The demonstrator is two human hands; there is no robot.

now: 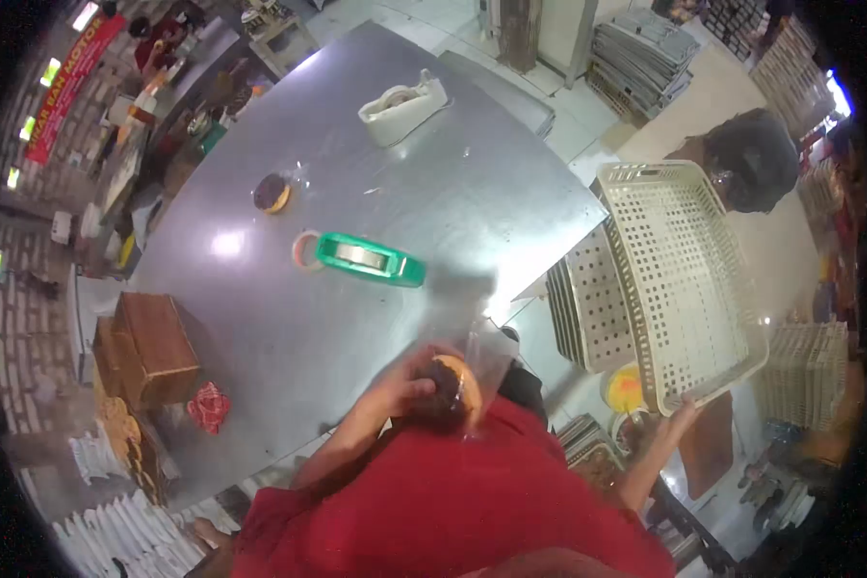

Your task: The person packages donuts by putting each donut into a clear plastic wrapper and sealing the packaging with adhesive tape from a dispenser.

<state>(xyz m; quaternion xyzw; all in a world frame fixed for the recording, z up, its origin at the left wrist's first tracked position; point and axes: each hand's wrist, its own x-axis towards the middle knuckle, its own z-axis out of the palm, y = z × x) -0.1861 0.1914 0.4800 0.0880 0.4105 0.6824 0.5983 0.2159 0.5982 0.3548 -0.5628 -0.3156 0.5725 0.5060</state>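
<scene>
My left hand (pixel 412 385) is closed around a chocolate-topped donut (pixel 460 383) in front of my red shirt. A clear plastic bag (pixel 491 352) is around or against the donut; I cannot tell which. To the right, my right hand (pixel 682 420) grips the near rim of a cream perforated plastic crate (pixel 688 279), which is tilted and shows no contents. On the metal table (pixel 289 328), a green tape dispenser (pixel 371 260) lies beyond my left hand, beside a roll of tape (pixel 306 250). Farther off sits another chocolate-topped donut (pixel 272 194).
A white tape dispenser (pixel 402 108) stands at the table's far end. Brown boxes (pixel 154 352) and a red crumpled cloth (pixel 209 407) are at the left edge. Stacked crates (pixel 807 371) stand at right, near a dark rounded shape (pixel 751 159). Another person (pixel 149 43) is far left.
</scene>
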